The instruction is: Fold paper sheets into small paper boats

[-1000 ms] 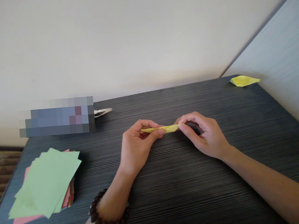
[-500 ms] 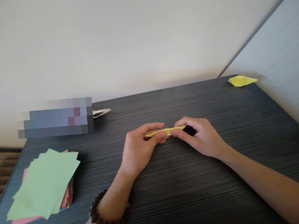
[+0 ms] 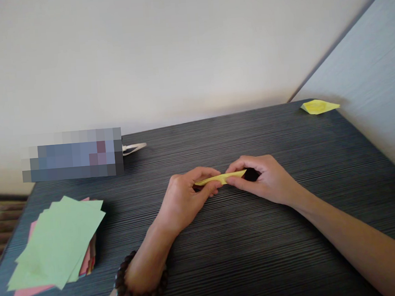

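Observation:
A narrow piece of folded yellow paper (image 3: 224, 178) is held between both hands, just above the dark tabletop. My left hand (image 3: 184, 197) pinches its left part, with the thumb on the near side and the fingers behind. My right hand (image 3: 263, 177) grips the right part the same way, thumb tip close to the left thumb. The paper's two pointed ends stick out sideways, and its middle shows between the thumbs. Parts of the paper are covered by fingers.
A stack of coloured paper sheets (image 3: 59, 241), green on top, lies at the left. Behind it is a blurred-out object (image 3: 75, 155) with a white cable loop (image 3: 135, 148). A folded yellow paper shape (image 3: 319, 106) sits at the far right corner of the dark table (image 3: 247, 262).
Both hands keep hold of the folded paper. It has dropped slightly, and the left fingers have shifted a little to the right along its far side.

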The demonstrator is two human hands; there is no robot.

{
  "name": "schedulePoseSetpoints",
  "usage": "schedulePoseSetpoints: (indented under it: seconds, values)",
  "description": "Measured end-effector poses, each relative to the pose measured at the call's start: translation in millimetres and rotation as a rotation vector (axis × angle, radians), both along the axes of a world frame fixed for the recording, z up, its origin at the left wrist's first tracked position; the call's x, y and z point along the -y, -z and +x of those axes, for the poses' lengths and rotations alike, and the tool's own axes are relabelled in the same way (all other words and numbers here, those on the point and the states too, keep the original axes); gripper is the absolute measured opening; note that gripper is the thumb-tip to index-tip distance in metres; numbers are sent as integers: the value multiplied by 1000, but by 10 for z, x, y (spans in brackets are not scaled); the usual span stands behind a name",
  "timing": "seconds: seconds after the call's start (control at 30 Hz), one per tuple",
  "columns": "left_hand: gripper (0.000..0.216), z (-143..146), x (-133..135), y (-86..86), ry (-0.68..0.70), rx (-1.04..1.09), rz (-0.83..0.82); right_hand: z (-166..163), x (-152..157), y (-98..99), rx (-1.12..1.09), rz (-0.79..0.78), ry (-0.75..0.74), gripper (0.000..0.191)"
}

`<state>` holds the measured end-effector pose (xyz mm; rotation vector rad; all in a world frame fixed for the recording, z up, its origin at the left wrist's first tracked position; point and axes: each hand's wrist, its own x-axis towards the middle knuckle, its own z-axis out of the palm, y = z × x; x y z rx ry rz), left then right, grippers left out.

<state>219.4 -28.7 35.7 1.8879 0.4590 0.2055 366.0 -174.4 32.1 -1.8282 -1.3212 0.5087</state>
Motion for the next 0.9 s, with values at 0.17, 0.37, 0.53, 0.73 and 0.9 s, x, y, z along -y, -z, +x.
schedulePoseSetpoints:
  seconds: [0.17, 0.37, 0.53, 0.73, 0.9]
  values:
    - [26, 8, -16, 25, 4, -15, -36, 6, 5, 18, 79, 35, -15, 18]
    - [17, 16, 7, -45, 39, 10, -15, 45, 26, -3, -48, -6, -31, 19]
    - [21, 15, 5, -60, 86, -27, -206, 43, 27, -15, -103, -4, -36, 18]
    - [28, 5, -15, -75, 126, -15, -378, 68, 27, -21, -70, 32, -57, 25]
    - [25, -41, -15, -48, 70, -17, 146, 83, 23, -36, 114, 6, -88, 23]
